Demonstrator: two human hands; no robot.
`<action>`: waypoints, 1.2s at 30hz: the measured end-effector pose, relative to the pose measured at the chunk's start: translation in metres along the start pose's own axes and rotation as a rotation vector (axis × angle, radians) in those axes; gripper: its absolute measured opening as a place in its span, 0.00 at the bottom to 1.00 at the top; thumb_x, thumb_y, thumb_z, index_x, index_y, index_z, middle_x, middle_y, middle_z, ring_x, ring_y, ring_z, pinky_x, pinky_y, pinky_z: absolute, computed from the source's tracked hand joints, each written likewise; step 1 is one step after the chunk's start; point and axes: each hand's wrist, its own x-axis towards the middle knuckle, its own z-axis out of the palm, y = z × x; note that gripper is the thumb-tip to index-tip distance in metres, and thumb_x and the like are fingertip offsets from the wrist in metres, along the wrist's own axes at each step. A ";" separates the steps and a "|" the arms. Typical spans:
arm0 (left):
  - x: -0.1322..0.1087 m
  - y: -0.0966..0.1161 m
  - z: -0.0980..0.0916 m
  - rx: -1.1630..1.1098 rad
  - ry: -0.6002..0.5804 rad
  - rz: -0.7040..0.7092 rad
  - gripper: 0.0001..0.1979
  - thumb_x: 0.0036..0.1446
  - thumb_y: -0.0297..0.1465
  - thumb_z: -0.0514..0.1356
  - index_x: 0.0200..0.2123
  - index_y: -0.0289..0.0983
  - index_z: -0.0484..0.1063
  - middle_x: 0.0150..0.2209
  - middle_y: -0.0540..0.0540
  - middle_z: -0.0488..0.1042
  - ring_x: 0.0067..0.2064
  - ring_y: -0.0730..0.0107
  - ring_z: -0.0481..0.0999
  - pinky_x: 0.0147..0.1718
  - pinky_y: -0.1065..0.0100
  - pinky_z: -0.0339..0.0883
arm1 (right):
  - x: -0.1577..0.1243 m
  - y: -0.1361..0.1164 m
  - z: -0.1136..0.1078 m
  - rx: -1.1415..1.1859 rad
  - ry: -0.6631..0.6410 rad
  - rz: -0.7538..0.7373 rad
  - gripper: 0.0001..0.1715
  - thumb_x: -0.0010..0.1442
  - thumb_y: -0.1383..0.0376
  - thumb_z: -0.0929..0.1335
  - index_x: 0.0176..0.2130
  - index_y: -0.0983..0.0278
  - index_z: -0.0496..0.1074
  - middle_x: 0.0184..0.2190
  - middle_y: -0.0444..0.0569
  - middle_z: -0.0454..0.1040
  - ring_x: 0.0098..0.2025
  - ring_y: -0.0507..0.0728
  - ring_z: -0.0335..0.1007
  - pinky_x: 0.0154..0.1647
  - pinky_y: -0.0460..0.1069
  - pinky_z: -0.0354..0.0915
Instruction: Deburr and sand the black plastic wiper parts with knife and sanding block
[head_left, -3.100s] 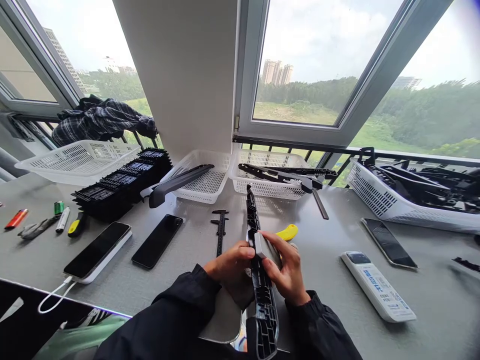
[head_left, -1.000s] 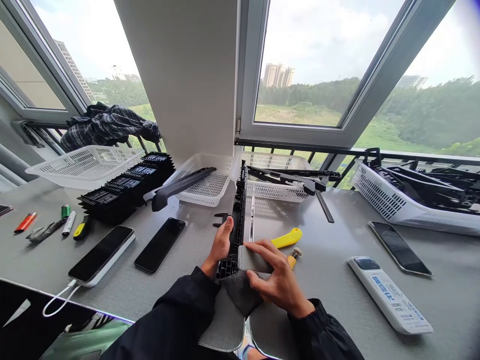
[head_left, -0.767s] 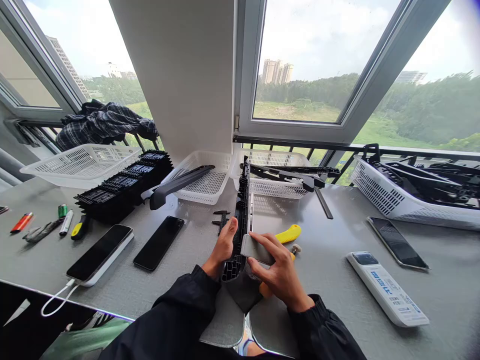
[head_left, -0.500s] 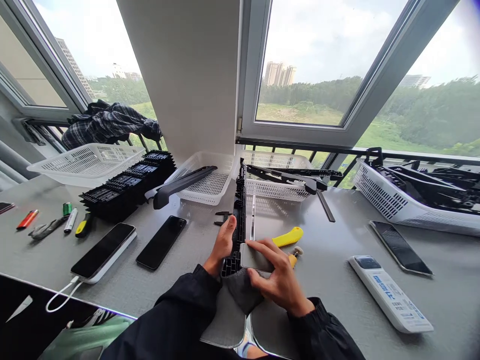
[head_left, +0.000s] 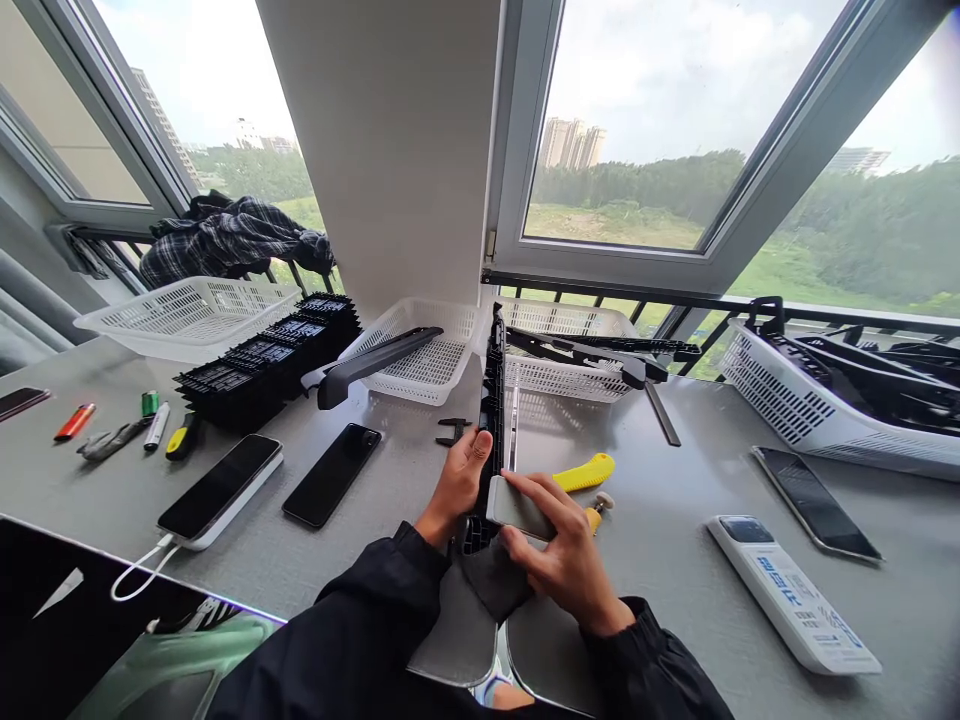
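Grey block (head_left: 516, 505): right end hidden under right hand (head_left: 559, 545), clamped on it. Caliper (head_left: 451, 432) bottom hidden behind left hand (head_left: 454, 485), closed round strip (head_left: 493, 395). Strip's between hands, over table (head_left: 660, 570). One block, one strip, four baskets (head_left: 784, 395), rightmost cut off. Strip: long, black, ribbed plastic. Block: smooth, rounded corners. Baskets: white, perforated.

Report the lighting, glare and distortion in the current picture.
Head view: daylight from ahead leaves the sky nearly white; glare brightens the tabletop beyond the yellow handle. Head view: window frames lean as if stretched; black sleeves lose detail; the left hand and right hand look fairly sharp.
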 end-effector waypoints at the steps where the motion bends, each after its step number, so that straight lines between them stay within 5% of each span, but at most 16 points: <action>1: -0.001 0.002 0.001 0.022 -0.020 -0.001 0.34 0.52 0.64 0.66 0.32 0.37 0.71 0.30 0.49 0.72 0.32 0.68 0.68 0.33 0.67 0.63 | 0.000 0.001 0.001 -0.010 0.020 0.011 0.29 0.61 0.66 0.72 0.62 0.57 0.76 0.50 0.50 0.78 0.50 0.60 0.77 0.53 0.52 0.73; 6: -0.005 0.005 0.004 0.056 -0.067 -0.003 0.33 0.55 0.64 0.64 0.35 0.38 0.71 0.29 0.51 0.70 0.32 0.68 0.66 0.32 0.68 0.62 | 0.000 0.001 -0.001 -0.017 0.039 0.020 0.28 0.63 0.65 0.71 0.62 0.57 0.76 0.51 0.51 0.79 0.51 0.60 0.77 0.54 0.53 0.73; 12: -0.001 0.006 -0.001 0.073 0.044 0.021 0.33 0.53 0.66 0.64 0.30 0.39 0.68 0.27 0.53 0.65 0.29 0.71 0.60 0.29 0.68 0.57 | -0.002 -0.002 -0.001 0.002 -0.009 0.000 0.31 0.61 0.67 0.72 0.62 0.56 0.76 0.51 0.49 0.78 0.51 0.59 0.77 0.53 0.51 0.72; 22: 0.008 -0.006 -0.014 -0.032 0.072 -0.132 0.40 0.46 0.70 0.64 0.33 0.35 0.76 0.26 0.49 0.72 0.31 0.65 0.71 0.31 0.65 0.63 | 0.000 -0.009 -0.002 0.038 -0.070 -0.114 0.37 0.53 0.72 0.71 0.61 0.56 0.76 0.47 0.49 0.78 0.47 0.60 0.75 0.49 0.53 0.73; 31: 0.010 0.003 -0.011 -0.088 -0.003 -0.182 0.42 0.43 0.68 0.68 0.39 0.33 0.83 0.33 0.41 0.83 0.44 0.51 0.81 0.42 0.61 0.70 | 0.000 -0.008 0.002 -0.064 -0.026 -0.159 0.39 0.55 0.72 0.71 0.64 0.54 0.73 0.47 0.50 0.76 0.46 0.61 0.72 0.48 0.57 0.72; 36: 0.010 0.007 -0.010 -0.084 -0.038 -0.180 0.44 0.42 0.69 0.68 0.40 0.32 0.83 0.34 0.41 0.83 0.42 0.52 0.81 0.40 0.61 0.69 | -0.002 -0.007 0.002 -0.078 -0.001 -0.159 0.38 0.56 0.72 0.72 0.64 0.53 0.73 0.49 0.49 0.76 0.49 0.61 0.72 0.51 0.57 0.71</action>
